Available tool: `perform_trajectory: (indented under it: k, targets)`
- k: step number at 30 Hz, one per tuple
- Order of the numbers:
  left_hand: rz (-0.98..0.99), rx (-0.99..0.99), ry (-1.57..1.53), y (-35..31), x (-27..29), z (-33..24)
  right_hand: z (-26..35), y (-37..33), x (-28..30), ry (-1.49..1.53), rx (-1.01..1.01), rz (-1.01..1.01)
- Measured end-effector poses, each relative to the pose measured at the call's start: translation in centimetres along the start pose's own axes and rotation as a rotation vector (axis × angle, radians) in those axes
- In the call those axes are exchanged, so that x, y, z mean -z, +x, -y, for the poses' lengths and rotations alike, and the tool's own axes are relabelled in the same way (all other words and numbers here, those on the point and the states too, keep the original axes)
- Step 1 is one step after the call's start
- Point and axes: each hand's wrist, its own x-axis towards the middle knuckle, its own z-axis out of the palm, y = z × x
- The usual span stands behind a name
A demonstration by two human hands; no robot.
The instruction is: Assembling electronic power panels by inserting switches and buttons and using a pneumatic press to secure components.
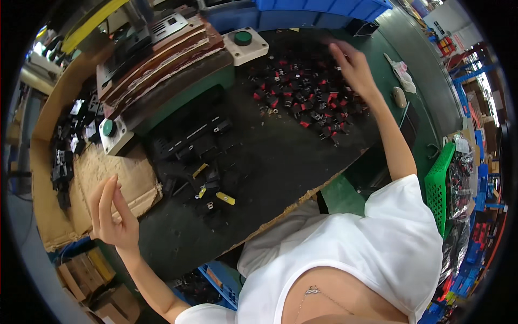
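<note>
Red-and-black parts (310,102) were heaped in a loose, single spread on the right half of the table (286,156), small and blocky, with bright metal bits glinting among them. The tabletop was matt black, its near edge ragged and tan. Left of the heap, black mouldings (210,175) with yellow strips (225,198) were scattered in a darker clutter.

Behind these, a bulky green machine was topped by rough, reddish-brown layered slabs (167,65) and flanked by two pale button boxes (248,47) with round green buttons. At the left a cardboard carton (43,189), its flap scuffed, was partly filled with glossy black housings (63,167). Blue bins (302,19) were lined up at the far side, and a perforated green basket (438,189) was seen at the right. Part of the heap's far right side was hidden by the right hand (355,62).

That hand was stretched forward on a nearly straightened arm; its fingertips were blurred, so whether anything was gripped could not be told. The left hand (114,213) was raised beside the carton flap, its fingers bent upward and held slightly apart from the thumb.
</note>
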Motion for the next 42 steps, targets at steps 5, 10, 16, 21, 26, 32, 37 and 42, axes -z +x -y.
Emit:
perform_trajectory:
  k: [5, 10, 16, 21, 26, 32, 37, 42]
  targets:
    - [0.001, 0.023, -0.044, 0.5, -0.2, -0.7, -5.2, 0.1, 2.5, -0.571, 0.177, -0.134]
    - [0.006, -0.008, -0.059, 0.8, -0.5, -0.6, -4.3, -1.5, 1.2, -0.360, -0.028, 0.012]
    - [0.012, 0.026, -0.039, 0.5, -0.4, -0.6, -3.1, -0.7, 1.7, -0.321, 0.038, -0.224]
    - [-0.002, 0.014, -0.028, 0.6, -0.4, -0.3, -4.3, 0.6, 4.8, -0.387, 0.065, -0.078]
    - [-0.007, 0.019, -0.009, 0.8, 0.2, -0.4, -3.4, 1.3, 5.1, -0.282, 0.054, 0.225]
    - [-0.010, 0.017, -0.007, 0.9, -0.2, -0.2, -6.0, 4.3, 3.3, -0.435, 0.238, 0.134]
    - [-0.006, 0.024, -0.008, 0.5, 0.2, -0.3, -5.3, 6.0, 1.3, -0.318, 0.207, 0.243]
    - [-0.032, 0.033, -0.076, 0.5, -0.6, 0.3, -4.2, 6.7, 0.4, -0.467, 0.123, 0.231]
